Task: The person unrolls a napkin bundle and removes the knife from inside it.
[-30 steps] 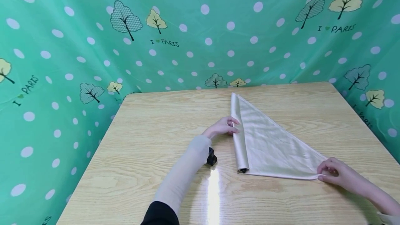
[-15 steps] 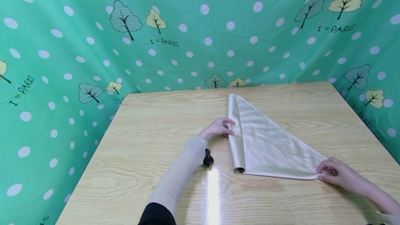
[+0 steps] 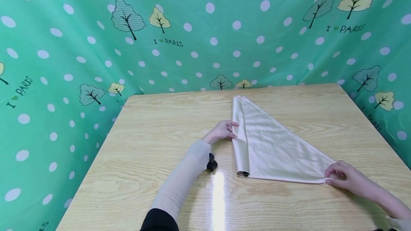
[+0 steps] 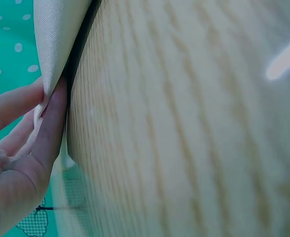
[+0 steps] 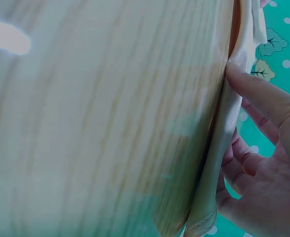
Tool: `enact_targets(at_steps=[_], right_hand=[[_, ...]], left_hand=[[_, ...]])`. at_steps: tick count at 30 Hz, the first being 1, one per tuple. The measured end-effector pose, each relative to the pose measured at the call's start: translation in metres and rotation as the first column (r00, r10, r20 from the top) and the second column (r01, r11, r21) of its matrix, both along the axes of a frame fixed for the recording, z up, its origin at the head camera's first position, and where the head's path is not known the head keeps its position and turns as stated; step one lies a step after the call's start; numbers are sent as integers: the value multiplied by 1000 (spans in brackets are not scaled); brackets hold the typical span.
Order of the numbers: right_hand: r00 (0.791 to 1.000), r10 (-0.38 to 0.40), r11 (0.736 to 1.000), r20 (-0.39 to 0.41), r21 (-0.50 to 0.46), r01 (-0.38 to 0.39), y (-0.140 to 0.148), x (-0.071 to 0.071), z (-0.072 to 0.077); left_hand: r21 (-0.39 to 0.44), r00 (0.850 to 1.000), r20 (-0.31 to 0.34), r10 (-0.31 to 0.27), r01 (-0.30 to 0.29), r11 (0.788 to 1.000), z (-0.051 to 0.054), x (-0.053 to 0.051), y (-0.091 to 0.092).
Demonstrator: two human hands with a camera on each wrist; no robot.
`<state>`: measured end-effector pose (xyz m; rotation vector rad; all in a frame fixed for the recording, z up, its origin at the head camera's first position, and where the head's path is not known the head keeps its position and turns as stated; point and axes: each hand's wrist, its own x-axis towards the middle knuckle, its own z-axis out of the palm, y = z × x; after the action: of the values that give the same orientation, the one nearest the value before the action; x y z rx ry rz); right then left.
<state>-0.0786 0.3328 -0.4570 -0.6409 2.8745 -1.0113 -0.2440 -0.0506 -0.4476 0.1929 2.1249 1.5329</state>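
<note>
Toward the right edge of the surface [image 3: 135, 152], tip near the far one, lies the pale cloth [image 3: 279, 152]: my left hand [image 3: 221, 131] pinches its rolled side, my right hand [image 3: 348, 179] its corner; uneven pulling could skew that roll!
</note>
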Motion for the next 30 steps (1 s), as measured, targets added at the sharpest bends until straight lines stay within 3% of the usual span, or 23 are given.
enact_targets(at_steps=[6,8,10,13,15,18,25,30], right_hand=[[1000,0,1000,25,6,0,0,0,1],[999,-7,1000,33,16,7,0,0,1],[999,-16,1000,38,21,15,0,0,1],[999,-14,1000,43,25,13,0,0,1],[999,-7,1000,39,19,6,1,0,1],[999,-9,1000,42,22,8,1,0,1],[999,-30,999,44,33,28,0,0,1],[999,-27,999,40,25,26,0,0,0]], left_hand=[[-4,1000,3,5,-5,1000,1,1,-1],[-35,1000,-23,-7,6,999,3,3,-1],[-106,995,-89,-38,28,994,7,6,1],[-256,969,-221,-110,51,965,14,10,3],[-344,941,-301,-154,43,938,18,12,4],[-405,911,-371,-182,18,914,23,14,7],[-346,897,-391,-208,67,936,23,13,13],[-378,877,-398,-270,111,919,21,13,17]])
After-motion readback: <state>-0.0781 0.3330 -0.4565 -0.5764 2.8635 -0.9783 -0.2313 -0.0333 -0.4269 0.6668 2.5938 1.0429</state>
